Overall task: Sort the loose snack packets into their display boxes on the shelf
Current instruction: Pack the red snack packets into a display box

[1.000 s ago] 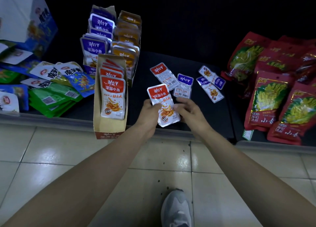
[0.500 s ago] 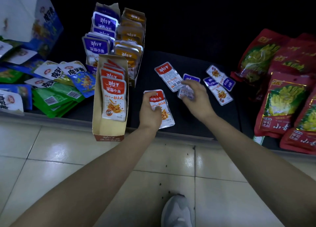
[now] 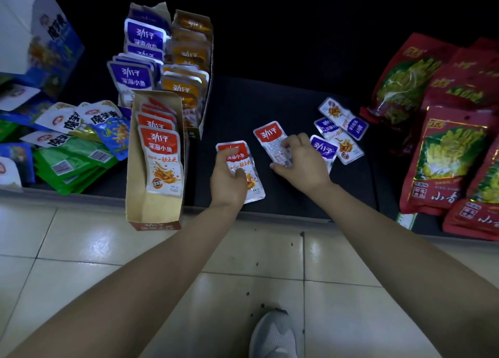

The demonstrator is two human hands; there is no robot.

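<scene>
My left hand (image 3: 228,179) grips a red-topped snack packet (image 3: 249,181) just above the dark shelf (image 3: 243,109). My right hand (image 3: 299,160) lies on a second red-topped packet (image 3: 270,139) flat on the shelf, fingers curled over its lower end. Three purple-topped packets lie loose to its right: one (image 3: 324,148) beside my knuckles, another (image 3: 339,140) behind it, and a third (image 3: 344,118) farther back. A cardboard display box (image 3: 154,203) with red-topped packets stands at the shelf's front left. Behind it stand a box of purple packets (image 3: 140,58) and a box of orange packets (image 3: 189,60).
Green, blue and white packets (image 3: 70,147) lie heaped at the left under a blue and white carton (image 3: 32,33). Large red bags (image 3: 448,152) fill the right side. Pale floor tiles (image 3: 94,249) and my grey shoe (image 3: 272,336) are below the shelf edge.
My right hand let go of the packet held in both hands, reached to the purple packet, then shifted left onto the red packet on the shelf. My left hand kept its packet.
</scene>
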